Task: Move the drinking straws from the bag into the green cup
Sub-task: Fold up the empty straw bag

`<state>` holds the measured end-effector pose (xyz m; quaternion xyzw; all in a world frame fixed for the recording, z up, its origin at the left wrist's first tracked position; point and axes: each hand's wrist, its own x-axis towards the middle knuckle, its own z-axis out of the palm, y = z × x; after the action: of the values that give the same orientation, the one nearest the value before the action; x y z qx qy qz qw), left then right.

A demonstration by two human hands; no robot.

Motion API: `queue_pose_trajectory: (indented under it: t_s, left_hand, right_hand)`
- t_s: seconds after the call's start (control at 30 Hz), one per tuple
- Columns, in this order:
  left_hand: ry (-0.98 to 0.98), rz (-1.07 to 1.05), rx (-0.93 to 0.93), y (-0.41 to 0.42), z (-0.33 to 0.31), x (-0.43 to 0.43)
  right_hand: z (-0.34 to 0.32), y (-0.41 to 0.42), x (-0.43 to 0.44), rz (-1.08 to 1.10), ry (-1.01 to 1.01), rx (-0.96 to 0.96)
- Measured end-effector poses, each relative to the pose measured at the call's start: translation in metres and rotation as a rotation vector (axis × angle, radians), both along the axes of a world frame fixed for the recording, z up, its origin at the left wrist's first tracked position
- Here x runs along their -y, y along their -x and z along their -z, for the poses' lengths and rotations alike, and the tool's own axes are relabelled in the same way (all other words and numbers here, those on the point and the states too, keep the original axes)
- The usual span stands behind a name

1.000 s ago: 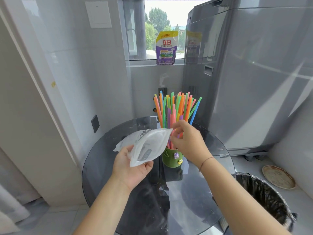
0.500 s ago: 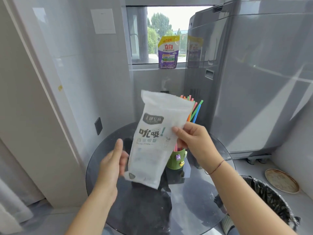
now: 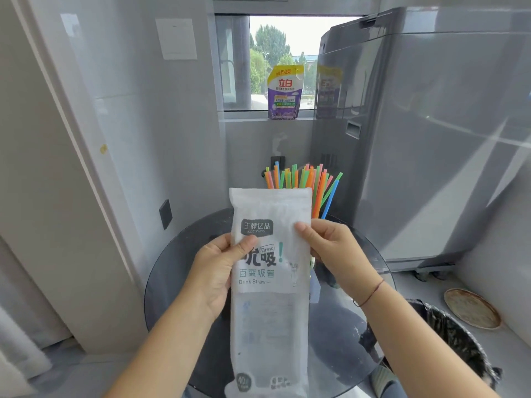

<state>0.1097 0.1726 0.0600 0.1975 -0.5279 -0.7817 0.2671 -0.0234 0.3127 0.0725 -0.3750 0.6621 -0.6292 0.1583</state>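
Here, the person holds the bag upright in front of the chest, above the near half of the round dark glass worktop, with its printed face towards the camera and the words "Drink Straw" readable. The left hand pinches the bag's left edge, thumb pressed on the front beside the print and the other fingers out of sight behind the film. The right hand pinches the right edge a little higher up in the same way, thumb on the front and fingers curled behind. A thin dark cord circles the right wrist. The bag is pale and cloudy and hangs flat; whether anything lies inside it cannot be told.

The straws stand in a bright fan of orange, green, blue and pink behind the top of the bag, towards the far edge of the worktop. Their tops lean outward to the right. Their lower ends and the green cup are covered by the bag.

A grey washing machine stands beyond the worktop's right edge. A purple and yellow pouch sits on the window sill at the back. On the floor to the right are a bin lined in black and, just past it, a round flat dish.
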Motion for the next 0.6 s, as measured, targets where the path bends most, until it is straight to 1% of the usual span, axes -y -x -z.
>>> queue_pose_trajectory:
  t_s: [0.07,0.13,0.2,0.27,0.3,0.37,0.4,0.43,0.47,0.6]
  left_hand:
    - [-0.039,0.036,0.007,0.002,-0.002,-0.003]
    - [-0.043,0.027,-0.01,0.003,-0.007,0.0]
    - [-0.032,-0.033,-0.022,0.007,-0.009,0.004]
    - [-0.082,-0.105,-0.031,0.011,-0.01,0.004]
    - [-0.127,-0.141,-0.033,0.014,-0.01,0.003]
    - [-0.201,-0.207,-0.052,0.017,-0.011,0.003]
    - [-0.207,-0.22,-0.067,0.017,-0.011,0.005]
    - [-0.184,-0.205,-0.067,0.016,-0.011,0.005]
    - [-0.123,-0.146,-0.042,0.013,-0.008,0.005]
    - [0.155,0.26,0.247,-0.012,0.019,-0.014]
  right_hand:
    - [0.002,0.002,-0.002,0.014,0.01,0.019]
    - [0.002,0.002,-0.005,-0.005,-0.028,0.047]
    - [0.006,0.003,-0.006,-0.026,-0.037,0.1]
    - [0.011,0.001,-0.008,-0.05,-0.024,0.112]
    - [0.017,0.002,-0.008,-0.078,-0.05,0.089]
    - [0.028,0.0,-0.011,-0.142,-0.181,0.018]
    - [0.035,-0.001,-0.014,-0.161,-0.225,0.027]
    - [0.04,-0.004,-0.017,-0.165,-0.226,0.065]
    - [0.044,-0.004,-0.019,-0.136,-0.198,0.099]
    - [0.037,0.007,-0.027,0.076,0.078,0.222]
